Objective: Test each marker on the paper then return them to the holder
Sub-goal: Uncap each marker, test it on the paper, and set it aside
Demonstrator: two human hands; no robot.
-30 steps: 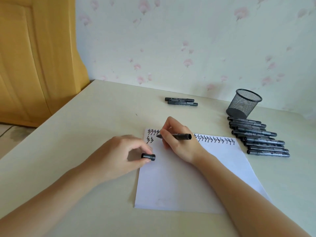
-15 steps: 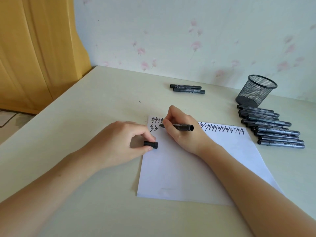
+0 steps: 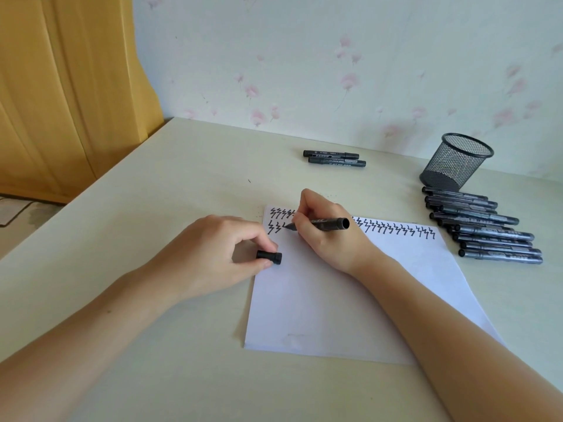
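A person tests a black marker on a sheet of paper, cap held in the other hand.

The right hand point(image 3: 327, 236) grips the uncapped marker point(image 3: 323, 223) with curled fingers, its tip touching the paper point(image 3: 335, 300) at the second row of zigzag marks near the top left corner. The left hand point(image 3: 213, 254) pinches the cap point(image 3: 269, 256) at the paper's left edge. A row of markers point(image 3: 487, 229) lies on the table point(image 3: 152, 193) to the right, just in front of the mesh holder point(image 3: 455, 162). Two more markers point(image 3: 335, 158) lie side by side near the wall.
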